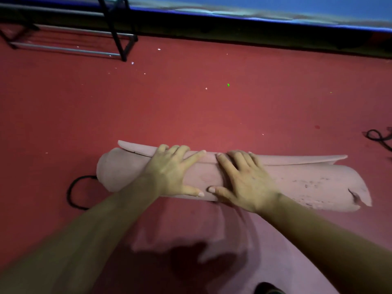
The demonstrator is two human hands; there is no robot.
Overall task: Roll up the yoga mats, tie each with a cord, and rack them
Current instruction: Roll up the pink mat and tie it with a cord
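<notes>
A pink yoga mat (297, 183) lies rolled into a thick tube across the red floor, its loose outer edge sticking out along the far side. My left hand (171, 170) presses flat on the roll left of its middle, fingers spread. My right hand (244, 179) presses flat beside it, just right of the middle, fingers spread over the top. A black cord (73, 192) loops on the floor at the roll's left end, partly hidden under it. A second black cord (378, 137) lies at the far right edge.
A metal rack (118, 37) with dark uprights and grey bars stands at the back left. A dark wall base with a blue band runs along the back. Small bits of litter dot the red floor (191, 102). A dark shape (268, 288) shows at the bottom edge.
</notes>
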